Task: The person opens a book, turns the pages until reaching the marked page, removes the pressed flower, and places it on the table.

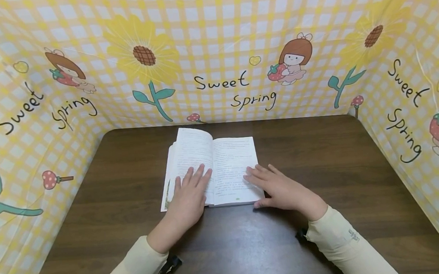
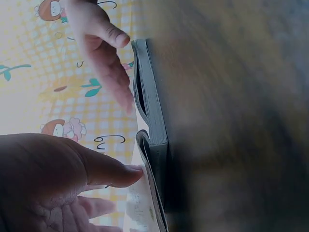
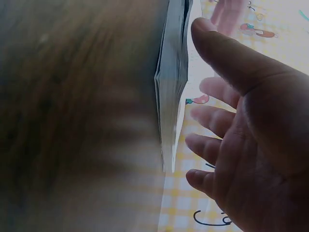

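An open book [image 1: 233, 157] with printed text lies on the table, its left-hand leaf [image 1: 194, 145] arching up slightly near the top. My left hand [image 1: 187, 202] is over the lower part of the left page, palm down and fingers spread. Over the lower right corner of the book is my right hand [image 1: 285, 188], fingers extended and thumb near the bottom edge. In the left wrist view the page block [image 2: 153, 96] shows edge-on, with the left thumb [image 2: 113, 169] close to the pages. The right wrist view has the right fingers [image 3: 212, 121] loosely extended beside the book's edge [image 3: 170, 106].
The dark brown wooden table [image 1: 313, 147] extends around the book on all sides. A yellow checked cloth [image 1: 211, 38] with flowers, cartoon figures and lettering encloses its back, left and right. Dark devices [image 1: 169, 265] sit at both wrists beneath the cream sleeves [image 1: 347, 238].
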{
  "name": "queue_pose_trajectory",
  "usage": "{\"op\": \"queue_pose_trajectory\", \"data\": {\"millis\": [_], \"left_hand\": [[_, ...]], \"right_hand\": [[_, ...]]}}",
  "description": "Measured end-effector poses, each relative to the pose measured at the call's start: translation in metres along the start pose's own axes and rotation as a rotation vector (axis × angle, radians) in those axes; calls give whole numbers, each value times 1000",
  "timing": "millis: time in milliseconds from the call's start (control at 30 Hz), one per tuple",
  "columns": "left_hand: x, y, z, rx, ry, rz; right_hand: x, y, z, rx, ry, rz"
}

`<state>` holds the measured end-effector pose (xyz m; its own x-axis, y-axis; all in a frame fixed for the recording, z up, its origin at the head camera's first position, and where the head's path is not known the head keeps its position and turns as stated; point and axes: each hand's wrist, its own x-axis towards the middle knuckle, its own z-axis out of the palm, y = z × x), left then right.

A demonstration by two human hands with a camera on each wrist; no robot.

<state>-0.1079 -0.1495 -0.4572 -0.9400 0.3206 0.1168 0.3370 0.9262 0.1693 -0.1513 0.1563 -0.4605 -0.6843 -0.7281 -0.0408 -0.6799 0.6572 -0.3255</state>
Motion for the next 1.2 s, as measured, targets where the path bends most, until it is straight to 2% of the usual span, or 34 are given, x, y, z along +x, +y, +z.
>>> {"op": "queue_pose_trajectory", "data": {"millis": [200,333,467,667,800,933,1067,1200], "left_hand": [[1,-2,-1,-81,-122,-58],[1,-3,-1,-115,-182,-94],[1,-5,-1,-119,-197,-102],[1,-7,-1,-130,-186,-97],[1,-7,-1,-134,-195,-99],[2,-8,0,-145,-202,-102],[3,-8,1,-146,-201,-108],[2,-5,1,-131,-172,-101]], "right_hand": [[0,0,2,-12,-31,-8],[0,0,2,-33,-31,-7],[0,-1,1,-49,-30,-6],[-1,1,-1,-35,-39,0],[-1,2,-3,-49,-43,-23],[-1,3,-5,-136,7,-121],[-1,2,-6,-225,105,-238],[1,-1,-6,-210,208,-244]]}}
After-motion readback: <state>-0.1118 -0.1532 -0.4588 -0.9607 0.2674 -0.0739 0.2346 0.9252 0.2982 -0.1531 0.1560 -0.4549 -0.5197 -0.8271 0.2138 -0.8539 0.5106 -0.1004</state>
